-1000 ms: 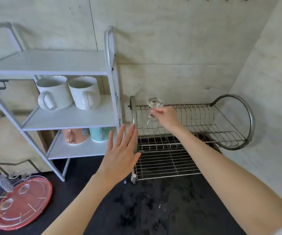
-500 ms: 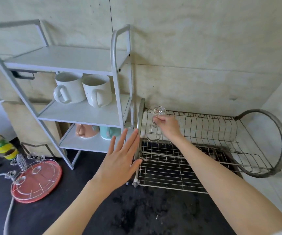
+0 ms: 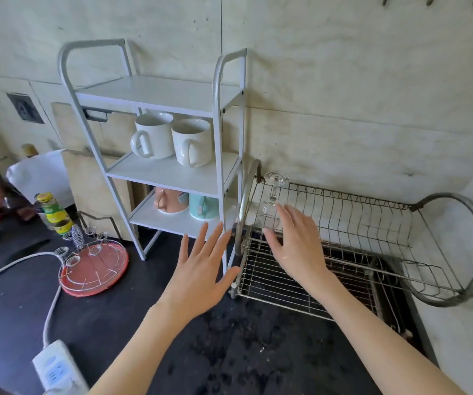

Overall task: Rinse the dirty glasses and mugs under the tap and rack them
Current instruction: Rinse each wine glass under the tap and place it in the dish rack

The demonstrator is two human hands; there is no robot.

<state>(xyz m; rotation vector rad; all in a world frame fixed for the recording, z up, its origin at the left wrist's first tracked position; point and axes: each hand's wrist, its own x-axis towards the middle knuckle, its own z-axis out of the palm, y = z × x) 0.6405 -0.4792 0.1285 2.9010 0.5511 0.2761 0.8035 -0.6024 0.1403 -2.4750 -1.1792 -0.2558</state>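
Head view, near to far: power strip (image 3: 55, 372) at bottom left on the black counter (image 3: 243, 352), white cable running left from it; wet spots on the counter near the rack. Left hand (image 3: 201, 272) hovers above the counter, fingers straight and spread, holding nothing, just left of the rack's near corner. Right hand (image 3: 295, 243) over the rack's lower tier, fingers straight and loosely spread, holding nothing; its fingertips sit just beside the glass bowl, contact cannot be told. Red tray (image 3: 95, 266) with wire spiral holders lies left on the counter, a yellow-capped bottle (image 3: 54, 213) behind it. Wire dish rack (image 3: 372, 252) has two tiers with round end loops. Stemmed glass (image 3: 272, 201) stands upside down, foot up, at the left end of the rack's upper tier, beside the left loop. White shelf unit (image 3: 155, 95) stands left of the rack, near touching it. Lowest shelf holds a pink mug (image 3: 169, 201) and a teal mug (image 3: 202, 206); middle shelf holds two white mugs (image 3: 172, 141) side by side, handles forward. Pale wall (image 3: 343, 81) behind, hooks at top right.
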